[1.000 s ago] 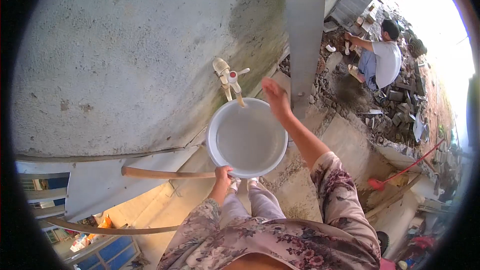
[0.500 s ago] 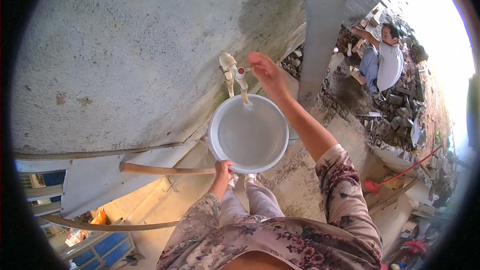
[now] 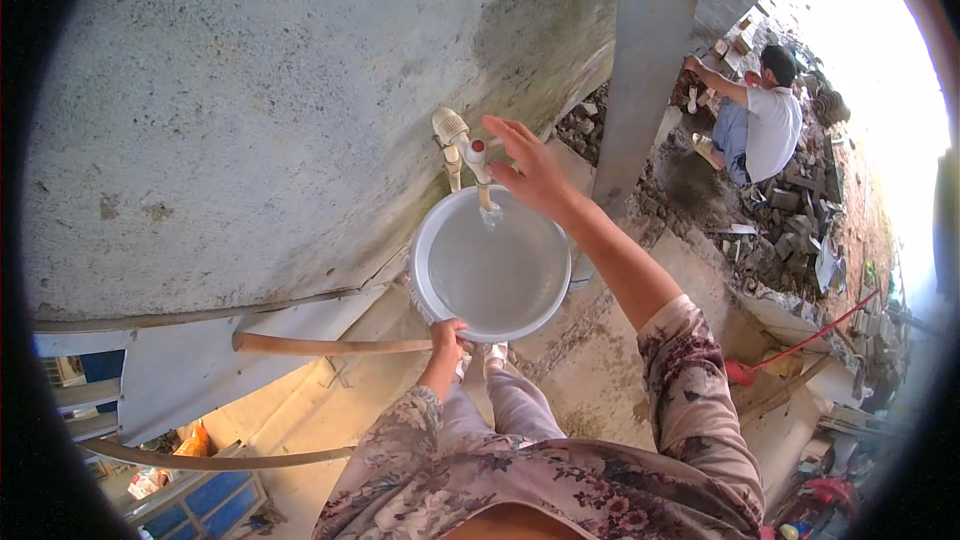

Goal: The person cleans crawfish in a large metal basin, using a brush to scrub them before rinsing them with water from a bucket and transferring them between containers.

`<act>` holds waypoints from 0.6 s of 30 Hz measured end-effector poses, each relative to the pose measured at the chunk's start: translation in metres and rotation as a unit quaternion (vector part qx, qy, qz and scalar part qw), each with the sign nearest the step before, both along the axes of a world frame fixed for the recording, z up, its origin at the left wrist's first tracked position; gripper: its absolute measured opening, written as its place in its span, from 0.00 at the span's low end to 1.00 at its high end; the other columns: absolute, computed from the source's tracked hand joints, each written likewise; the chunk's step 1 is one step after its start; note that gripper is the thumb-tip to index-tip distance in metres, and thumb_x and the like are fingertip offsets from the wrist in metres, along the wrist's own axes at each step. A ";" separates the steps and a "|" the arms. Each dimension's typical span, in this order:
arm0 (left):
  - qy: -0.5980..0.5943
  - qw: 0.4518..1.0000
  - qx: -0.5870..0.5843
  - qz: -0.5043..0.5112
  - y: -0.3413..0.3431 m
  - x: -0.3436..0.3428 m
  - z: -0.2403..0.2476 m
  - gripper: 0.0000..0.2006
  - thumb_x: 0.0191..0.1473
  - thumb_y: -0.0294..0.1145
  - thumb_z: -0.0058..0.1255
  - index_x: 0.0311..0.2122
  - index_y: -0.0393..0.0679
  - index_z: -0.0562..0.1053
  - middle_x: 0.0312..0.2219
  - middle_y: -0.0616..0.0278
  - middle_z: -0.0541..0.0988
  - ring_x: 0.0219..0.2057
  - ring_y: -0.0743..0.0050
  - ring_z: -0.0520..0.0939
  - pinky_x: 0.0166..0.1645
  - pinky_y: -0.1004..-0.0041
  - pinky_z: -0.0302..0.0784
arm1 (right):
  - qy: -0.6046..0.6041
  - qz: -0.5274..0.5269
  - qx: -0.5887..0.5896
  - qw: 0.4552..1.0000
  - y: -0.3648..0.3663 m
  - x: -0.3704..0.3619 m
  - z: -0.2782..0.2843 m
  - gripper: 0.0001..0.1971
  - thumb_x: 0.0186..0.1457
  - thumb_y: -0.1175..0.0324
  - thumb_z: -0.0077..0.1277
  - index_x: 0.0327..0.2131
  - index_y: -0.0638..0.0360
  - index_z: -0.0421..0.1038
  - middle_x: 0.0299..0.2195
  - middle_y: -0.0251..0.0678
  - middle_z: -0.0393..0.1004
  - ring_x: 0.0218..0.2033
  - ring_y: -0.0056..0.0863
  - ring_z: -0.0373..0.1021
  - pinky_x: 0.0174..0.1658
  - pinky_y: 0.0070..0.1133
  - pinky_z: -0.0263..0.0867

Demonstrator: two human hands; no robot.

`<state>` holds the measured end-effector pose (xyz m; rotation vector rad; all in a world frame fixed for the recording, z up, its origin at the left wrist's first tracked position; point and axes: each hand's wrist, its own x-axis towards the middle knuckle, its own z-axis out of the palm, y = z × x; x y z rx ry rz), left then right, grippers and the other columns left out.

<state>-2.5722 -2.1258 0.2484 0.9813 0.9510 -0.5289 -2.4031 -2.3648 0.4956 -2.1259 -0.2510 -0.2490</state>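
A round pale grey basin [image 3: 563,275] with water [image 3: 495,275] in it sits below a wall tap [image 3: 477,168] that has a red-capped top. Clear water runs from the spout into the basin's far side. My left hand [image 3: 447,336] is closed on the basin's near-left rim. Beside the tap's right side, my right hand [image 3: 538,178] is held with its fingers stretched out and thumb apart. Nothing is in it, and I cannot tell whether its fingertips touch the tap handle.
A rough concrete wall [image 3: 250,140] rises behind the tap. Right of it stands a flat grey post [image 3: 650,70]. Beyond, another person [image 3: 770,130] squats among rubble [image 3: 795,225]. A red pole [image 3: 820,328] leans at the right. A curved wooden strip [image 3: 330,346] extends left of my left hand.
My right hand has opened its fingers and shifted slightly left and down beside the tap. My left hand stays on the rim. The other person has turned their head toward the rubble.
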 end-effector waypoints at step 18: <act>-0.016 0.999 0.022 -0.035 -0.006 0.007 -0.007 0.17 0.24 0.18 0.44 0.28 0.40 0.65 0.23 0.62 0.68 0.24 0.64 0.70 0.23 0.70 0.67 | -0.020 0.003 -0.054 0.998 0.000 -0.005 0.003 0.33 0.40 0.71 0.50 0.51 0.65 0.48 0.52 0.44 0.50 0.53 0.38 0.48 0.54 0.25 0.47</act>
